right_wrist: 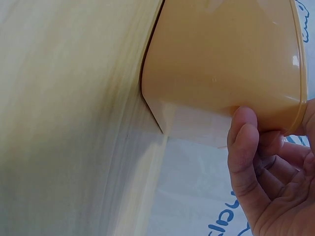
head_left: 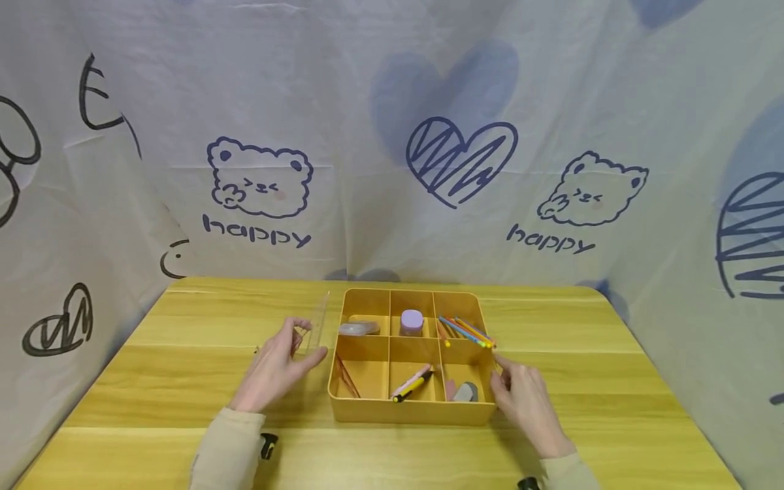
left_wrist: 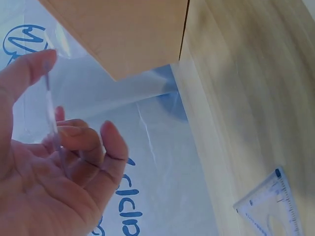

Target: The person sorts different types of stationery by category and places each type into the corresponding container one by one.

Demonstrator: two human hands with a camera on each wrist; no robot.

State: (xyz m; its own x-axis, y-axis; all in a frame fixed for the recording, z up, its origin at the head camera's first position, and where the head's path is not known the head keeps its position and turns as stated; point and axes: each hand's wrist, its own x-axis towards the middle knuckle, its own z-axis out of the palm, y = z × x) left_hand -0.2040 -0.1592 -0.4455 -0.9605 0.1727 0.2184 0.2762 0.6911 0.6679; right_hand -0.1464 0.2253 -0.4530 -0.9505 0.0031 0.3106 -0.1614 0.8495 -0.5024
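A yellow organizer tray (head_left: pixel 410 410) with several compartments stands on the table, before me. Left of it, my left hand (head_left: pixel 272 364) holds a thin clear flat plastic piece (head_left: pixel 318 320), seen nearly edge-on. In the left wrist view that clear piece (left_wrist: pixel 51 108) runs from the thumb tip down to the palm, other fingers curling behind it. A clear set square (left_wrist: pixel 275 206) lies on the table below that hand. My right hand (head_left: pixel 527 401) grips the tray's right side near the front, fingertips (right_wrist: pixel 243 118) against the outer wall; part of the hand at the rim is hidden.
Across the tray's back row are a whitish translucent item (head_left: pixel 359 329), a lilac-lidded container (head_left: pixel 412 321) and several coloured sticks (head_left: pixel 468 331). The front row has brown sticks (head_left: pixel 348 378), a yellow-black pen (head_left: pixel 413 386) beside a pink one, and a grey rounded item (head_left: pixel 467 392).
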